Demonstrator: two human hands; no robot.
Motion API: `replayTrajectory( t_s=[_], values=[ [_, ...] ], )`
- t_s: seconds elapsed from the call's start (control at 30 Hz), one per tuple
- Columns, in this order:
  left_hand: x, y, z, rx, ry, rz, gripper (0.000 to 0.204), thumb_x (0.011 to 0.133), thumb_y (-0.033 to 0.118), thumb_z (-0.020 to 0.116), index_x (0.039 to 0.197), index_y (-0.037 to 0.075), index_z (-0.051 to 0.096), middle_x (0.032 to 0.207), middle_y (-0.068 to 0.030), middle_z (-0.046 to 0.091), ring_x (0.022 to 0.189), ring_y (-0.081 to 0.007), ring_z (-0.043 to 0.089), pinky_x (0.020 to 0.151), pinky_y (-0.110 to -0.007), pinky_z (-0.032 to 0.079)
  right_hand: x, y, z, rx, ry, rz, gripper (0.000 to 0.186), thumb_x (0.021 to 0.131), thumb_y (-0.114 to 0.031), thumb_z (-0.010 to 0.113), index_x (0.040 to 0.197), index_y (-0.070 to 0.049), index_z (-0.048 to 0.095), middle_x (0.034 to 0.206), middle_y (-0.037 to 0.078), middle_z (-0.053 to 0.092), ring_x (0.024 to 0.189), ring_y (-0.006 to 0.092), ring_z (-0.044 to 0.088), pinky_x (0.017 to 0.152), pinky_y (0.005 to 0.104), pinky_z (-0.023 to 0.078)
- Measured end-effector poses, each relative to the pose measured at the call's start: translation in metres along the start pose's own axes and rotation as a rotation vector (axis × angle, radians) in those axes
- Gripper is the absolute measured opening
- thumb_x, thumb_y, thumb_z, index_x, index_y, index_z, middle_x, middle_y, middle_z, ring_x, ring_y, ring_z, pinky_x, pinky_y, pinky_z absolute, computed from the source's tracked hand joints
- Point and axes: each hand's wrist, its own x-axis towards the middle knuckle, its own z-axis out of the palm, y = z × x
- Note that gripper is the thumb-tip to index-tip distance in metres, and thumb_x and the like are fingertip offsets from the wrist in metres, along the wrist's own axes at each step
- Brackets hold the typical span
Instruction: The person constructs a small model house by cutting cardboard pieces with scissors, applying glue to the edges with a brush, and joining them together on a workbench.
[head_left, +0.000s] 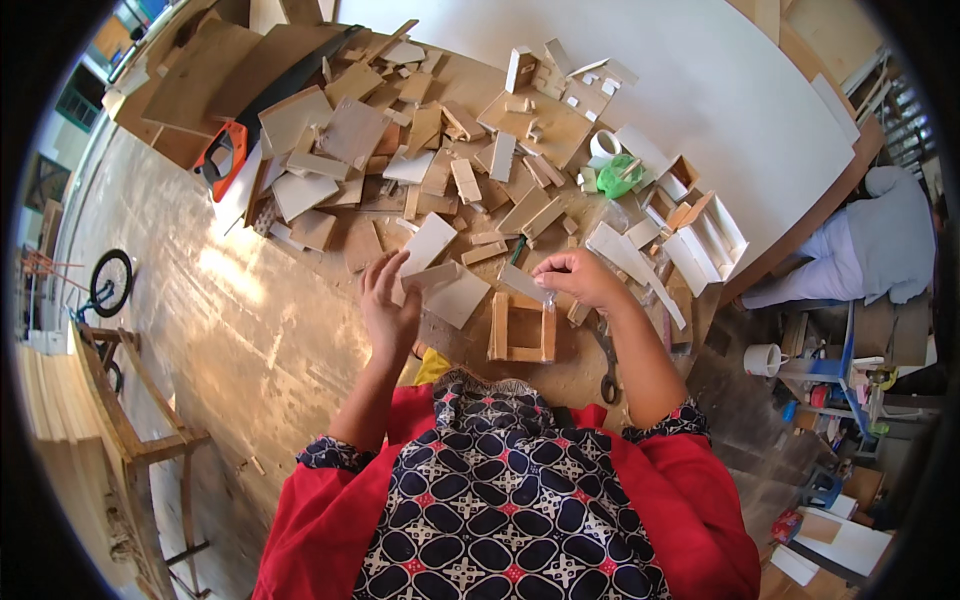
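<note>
My left hand [388, 305] is spread open, fingers apart, at pale board pieces [460, 298]; whether it touches them is unclear. My right hand [578, 282] pinches a small clear, shiny thing [548, 298], too blurred to name exactly, above a small square wooden frame [498, 330] lying in front of me. Black scissors [608, 385] lie beside my right forearm. Just beyond my hands are loose wooden offcuts [485, 252] and a long white strip [640, 270].
An orange-handled saw [223, 160], heaped scraps [350, 135], green plastic [618, 175] and white boxy pieces [712, 245] cover the table [280, 350]. A large white board [740, 100] lies behind. Another person [880, 240] is at the right; a wooden stand [130, 440] is at the left.
</note>
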Motion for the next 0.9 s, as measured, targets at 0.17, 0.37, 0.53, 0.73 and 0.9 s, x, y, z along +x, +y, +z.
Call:
replayTrajectory(
  t_s=[0.17,0.37,0.53,0.73,0.9],
  values=[
    [0.000,0.052,0.003,-0.343,-0.429,0.131,0.048,0.080,0.019,0.076,0.122,0.002,0.062,0.096,-0.0063,0.064,0.084,-0.0180,0.060,0.078,-0.030,0.048,-0.020,-0.040,0.013,0.399,-0.092,-0.033,0.016,0.086,-0.008,0.069,0.099,0.000,0.071,0.089,0.003,0.070,0.081,0.0079,0.062,0.075,0.0225,0.048],
    [-0.004,0.074,0.016,-1.034,-0.667,-0.322,0.037,0.087,0.021,0.073,0.119,0.005,0.064,0.106,-0.0025,0.066,0.102,-0.0132,0.060,0.092,-0.029,0.046,-0.038,-0.061,0.031,0.550,-0.103,-0.085,0.022,0.087,-0.009,0.068,0.107,0.000,0.070,0.089,0.002,0.070,0.078,0.0068,0.061,0.071,0.0207,0.047],
    [-0.007,0.080,0.021,-1.411,-0.605,-0.435,0.033,0.091,0.019,0.067,0.121,0.007,0.061,0.112,-0.0044,0.066,0.108,-0.0177,0.060,0.094,-0.032,0.048,-0.057,-0.050,0.047,0.401,0.174,-0.318,0.032,0.087,0.000,0.060,0.118,-0.003,0.066,0.099,0.005,0.069,0.078,0.0074,0.057,0.070,0.0211,0.046],
    [-0.009,0.083,0.025,-1.522,-0.576,-0.553,0.032,0.094,0.016,0.062,0.123,0.006,0.057,0.115,-0.0067,0.066,0.106,-0.0168,0.063,0.093,-0.032,0.050,-0.086,-0.056,0.065,-0.138,0.438,-0.667,0.050,0.082,0.009,0.056,0.127,-0.011,0.063,0.106,0.010,0.060,0.082,0.0161,0.061,0.069,0.0274,0.050],
    [-0.012,0.092,0.031,-1.458,-0.482,-0.618,0.028,0.093,0.014,0.063,0.119,0.004,0.060,0.111,-0.0046,0.067,0.098,-0.0125,0.064,0.085,-0.027,0.052,-0.093,-0.056,0.067,-0.271,0.537,-0.657,0.056,0.077,0.008,0.059,0.127,-0.016,0.064,0.104,0.012,0.058,0.074,0.0225,0.062,0.065,0.0324,0.052]
  ],
)
